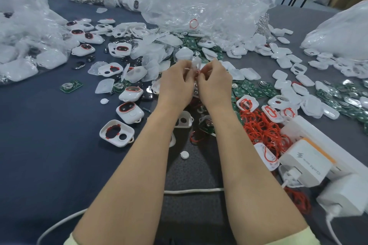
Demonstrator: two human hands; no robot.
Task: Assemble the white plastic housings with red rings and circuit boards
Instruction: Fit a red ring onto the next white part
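Observation:
My left hand (176, 83) and my right hand (214, 83) meet above the table's middle, both pinching one white plastic housing (194, 61). A bit of red ring (197, 73) shows between the fingers; most of the part is hidden by them. A heap of loose red rings (262, 129) lies right of my right forearm. Green circuit boards (253, 90) are spread beyond it, and one board (71, 85) lies alone at the left. Housings with red rings (130, 112) sit left of my left forearm.
Crumpled clear plastic bags (199, 0) rise behind the hands, with more bags at the far left and right. White housing shells (286, 61) litter the right side. A white charger and power strip (310, 163) with cables sit at the right front.

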